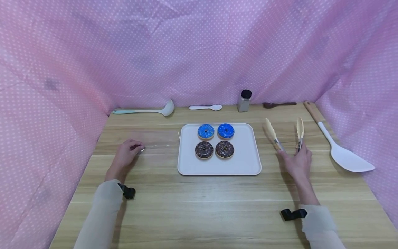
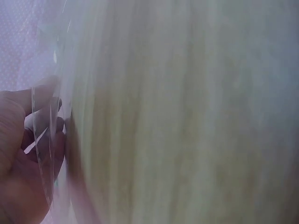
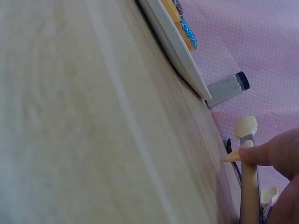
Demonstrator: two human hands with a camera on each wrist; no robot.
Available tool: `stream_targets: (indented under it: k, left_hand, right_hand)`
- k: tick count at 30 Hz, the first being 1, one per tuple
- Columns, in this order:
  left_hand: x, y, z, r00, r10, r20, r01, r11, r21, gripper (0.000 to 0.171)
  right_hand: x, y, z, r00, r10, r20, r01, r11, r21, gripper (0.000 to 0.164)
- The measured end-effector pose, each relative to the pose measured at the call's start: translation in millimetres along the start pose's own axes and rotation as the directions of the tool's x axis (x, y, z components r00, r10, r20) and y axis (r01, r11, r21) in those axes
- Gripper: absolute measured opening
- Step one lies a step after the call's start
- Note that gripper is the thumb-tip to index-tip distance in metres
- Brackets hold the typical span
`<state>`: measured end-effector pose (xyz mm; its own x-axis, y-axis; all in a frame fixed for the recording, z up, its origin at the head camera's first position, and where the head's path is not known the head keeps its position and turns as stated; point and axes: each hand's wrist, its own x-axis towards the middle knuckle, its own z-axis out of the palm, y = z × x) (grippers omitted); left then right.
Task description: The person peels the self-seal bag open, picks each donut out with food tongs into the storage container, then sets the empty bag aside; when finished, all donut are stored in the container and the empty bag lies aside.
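Note:
My left hand [image 1: 126, 155] pinches the near left edge of a clear plastic bag [image 1: 158, 140] that lies left of the tray. In the left wrist view, the see-through film [image 2: 52, 163] passes between the thumb and fingers. On the right, my right hand [image 1: 298, 164] grips a pair of tongs [image 1: 271, 130] with cream scalloped tips spread apart, pointing away from me. The right wrist view has the thumb pressed on one tong arm [image 3: 250, 191]. Between the hands, two blue doughnuts [image 1: 226, 131] and two chocolate doughnuts [image 1: 204, 150] sit on a white tray [image 1: 245, 162].
Along the back lie a ladle [image 1: 168, 108], a small white spoon [image 1: 215, 107] and a dark brown spoon [image 1: 269, 105]. A black-capped jar [image 1: 244, 102] stands among them. A big white spatula [image 1: 348, 157] lies at the right edge. Pink dotted cloth [image 1: 199, 52] hangs behind.

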<state>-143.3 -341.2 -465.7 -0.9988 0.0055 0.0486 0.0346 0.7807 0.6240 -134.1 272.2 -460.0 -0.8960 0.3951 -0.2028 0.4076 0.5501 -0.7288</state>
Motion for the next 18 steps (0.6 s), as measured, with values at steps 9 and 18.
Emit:
stream_targets:
  k: [9,18]
  left_hand:
    - [2.3,3.7,0.1,1.0,-0.006,0.016,0.005,1.0,0.016,0.019]
    - [2.8,2.6,1.3,1.0,0.015,0.004,-0.015,1.0,0.028,0.017]
  right_hand:
    - [-1.2,-0.1,2.7,1.0,0.006,-0.019,-0.006,1.0,-0.002,0.103]
    - [-5.7,-2.4,4.1,0.997,-0.071,-0.025,0.07,0.996,-0.047,0.101]
